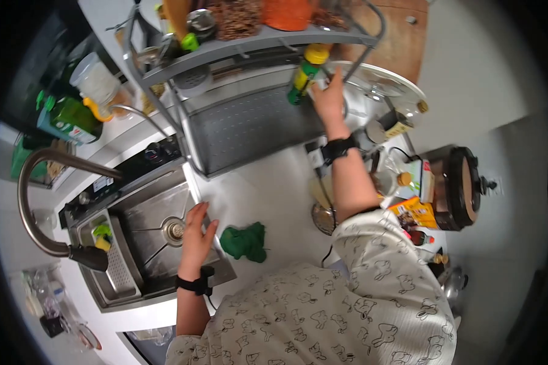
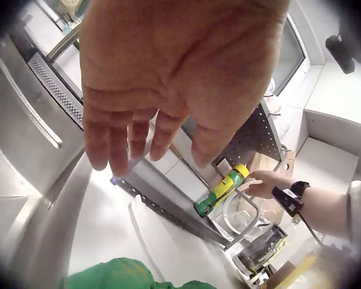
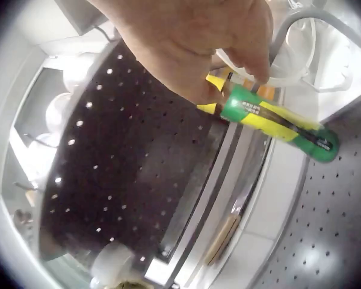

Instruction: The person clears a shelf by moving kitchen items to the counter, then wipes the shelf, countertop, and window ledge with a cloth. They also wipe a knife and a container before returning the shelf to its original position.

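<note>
A green bottle with a yellow cap (image 1: 303, 79) is at the right end of the rack's grey perforated lower shelf (image 1: 249, 128). My right hand (image 1: 329, 103) is right beside it, fingers extended and thumb apart. The right wrist view has that thumb overlapping the yellow cap, with the fingertips near the bottle's green shoulder (image 3: 234, 105). My left hand (image 1: 196, 240) hovers by the sink's right edge, palm visible in the left wrist view, fingers loosely spread and holding nothing. A crumpled green cloth (image 1: 243, 241) lies on the white counter just right of it.
The sink (image 1: 158, 213) with a strainer basket (image 1: 123, 255) and a curved tap (image 1: 27, 182) is at left. Jars fill the upper shelf (image 1: 249, 52). A glass lid (image 1: 383, 85), bottles, packets and a brown lidded pot (image 1: 456, 188) crowd the right side.
</note>
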`<state>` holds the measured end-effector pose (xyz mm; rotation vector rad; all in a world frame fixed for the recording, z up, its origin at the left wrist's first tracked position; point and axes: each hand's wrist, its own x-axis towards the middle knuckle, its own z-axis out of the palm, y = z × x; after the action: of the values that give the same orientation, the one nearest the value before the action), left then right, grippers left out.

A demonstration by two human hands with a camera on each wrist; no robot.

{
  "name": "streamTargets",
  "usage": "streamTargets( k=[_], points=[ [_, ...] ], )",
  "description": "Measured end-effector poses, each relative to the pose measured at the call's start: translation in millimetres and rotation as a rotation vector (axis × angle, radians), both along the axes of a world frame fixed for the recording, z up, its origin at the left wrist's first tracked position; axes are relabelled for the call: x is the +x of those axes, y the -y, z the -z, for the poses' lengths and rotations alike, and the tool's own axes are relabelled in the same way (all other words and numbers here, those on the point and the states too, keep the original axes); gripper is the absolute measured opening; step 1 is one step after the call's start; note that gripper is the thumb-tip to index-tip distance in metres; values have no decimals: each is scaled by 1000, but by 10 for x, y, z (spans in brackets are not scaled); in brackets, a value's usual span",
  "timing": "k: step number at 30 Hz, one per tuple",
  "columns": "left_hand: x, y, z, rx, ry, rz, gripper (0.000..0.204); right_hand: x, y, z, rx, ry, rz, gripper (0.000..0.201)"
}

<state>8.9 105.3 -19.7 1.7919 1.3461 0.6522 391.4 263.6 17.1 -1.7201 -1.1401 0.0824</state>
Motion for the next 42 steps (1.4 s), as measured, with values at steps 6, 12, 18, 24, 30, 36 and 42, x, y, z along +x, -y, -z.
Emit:
streamTargets(
  k=[6, 12, 18, 24, 30, 36, 42],
  points=[
    [-158, 132, 108, 4, -28, -34, 44, -218, 1239, -611, -408, 371, -211, 51],
    [-244, 261, 15, 11, 15, -77, 42, 853, 1157, -778, -1031, 433, 156, 66],
    [-274, 383, -63, 37, 71, -80, 42, 1042, 1185, 3, -809, 391, 372, 99],
    [-547, 480, 56, 23, 20, -121, 43, 252, 1577, 41, -335, 509, 376, 43],
    [-351, 423, 411, 157, -52, 67, 43, -730, 1899, 315, -472, 70, -442, 14],
    [199, 639, 521, 124, -296, 333, 41, -1471, 1744, 1050, -698, 259, -329, 22],
    [90, 637, 410, -87, -209, 291, 41, -1523, 1646, 1072, -702, 127, -624, 19]
  ],
)
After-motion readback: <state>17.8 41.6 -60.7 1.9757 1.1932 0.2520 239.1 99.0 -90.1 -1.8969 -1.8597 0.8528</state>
